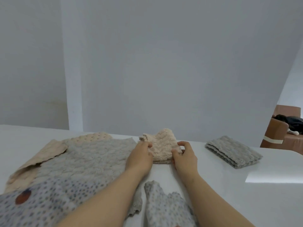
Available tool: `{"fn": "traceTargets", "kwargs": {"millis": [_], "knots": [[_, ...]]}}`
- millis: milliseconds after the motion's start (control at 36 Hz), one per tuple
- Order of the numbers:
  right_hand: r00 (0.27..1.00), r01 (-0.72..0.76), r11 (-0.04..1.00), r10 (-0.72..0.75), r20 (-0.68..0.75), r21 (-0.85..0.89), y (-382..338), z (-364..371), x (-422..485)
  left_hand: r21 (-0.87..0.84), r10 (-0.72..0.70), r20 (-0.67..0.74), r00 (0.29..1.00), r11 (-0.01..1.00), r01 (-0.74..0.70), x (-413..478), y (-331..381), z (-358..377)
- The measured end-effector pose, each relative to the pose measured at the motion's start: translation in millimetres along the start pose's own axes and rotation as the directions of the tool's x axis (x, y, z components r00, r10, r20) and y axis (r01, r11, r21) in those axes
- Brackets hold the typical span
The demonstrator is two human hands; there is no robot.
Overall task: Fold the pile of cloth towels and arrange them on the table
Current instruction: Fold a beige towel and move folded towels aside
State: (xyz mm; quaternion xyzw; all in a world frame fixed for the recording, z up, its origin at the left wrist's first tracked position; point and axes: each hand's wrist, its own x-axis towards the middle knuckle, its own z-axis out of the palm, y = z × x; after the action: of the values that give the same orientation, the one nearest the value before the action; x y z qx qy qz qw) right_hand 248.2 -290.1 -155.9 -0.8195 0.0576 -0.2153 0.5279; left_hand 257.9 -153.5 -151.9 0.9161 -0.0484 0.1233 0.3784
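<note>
Beige towel (161,149) gripped by both hands on the white table (213,174).

Left of the left hand (140,158) lies the unfolded pile: a beige cloth (39,157) at the outer edge, a grey quilted towel (91,158) spread over it and reaching the left hand, and a grey dotted towel (49,200) with a reddish-brown patch nearer the person, under the left forearm. The left hand pinches the partly folded beige towel at its left edge; the right hand (184,157) closes thumb and fingers on its right edge, the towel resting on the table between them. Another dotted cloth (165,205) lies between the forearms. Right of the right hand, well apart, a folded grey towel (233,151) sits flat. Beyond the table edge stands a brown cardboard box (277,130).
</note>
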Motion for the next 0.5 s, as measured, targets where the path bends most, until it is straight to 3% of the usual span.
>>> {"fn": "traceTargets", "kwargs": {"millis": [139, 250, 500], "knots": [[0.998, 0.054, 0.993, -0.056, -0.019, -0.102, 0.6, 6.1, 8.3, 0.211, 0.016, -0.005, 1.000, 0.977, -0.015, 7.6, -0.4, 6.2], [0.994, 0.090, 0.978, -0.100, -0.045, -0.186, 0.8, 9.4, 16.0, 0.271, -0.014, -0.001, 1.000, 0.962, 0.014, 12.9, -2.0, 4.2], [0.992, 0.102, 0.938, -0.072, 0.101, -0.333, 2.2, 11.7, 28.0, 0.386, -0.059, -0.035, 0.998, 0.920, 0.068, 20.2, -6.8, 0.8]]}}
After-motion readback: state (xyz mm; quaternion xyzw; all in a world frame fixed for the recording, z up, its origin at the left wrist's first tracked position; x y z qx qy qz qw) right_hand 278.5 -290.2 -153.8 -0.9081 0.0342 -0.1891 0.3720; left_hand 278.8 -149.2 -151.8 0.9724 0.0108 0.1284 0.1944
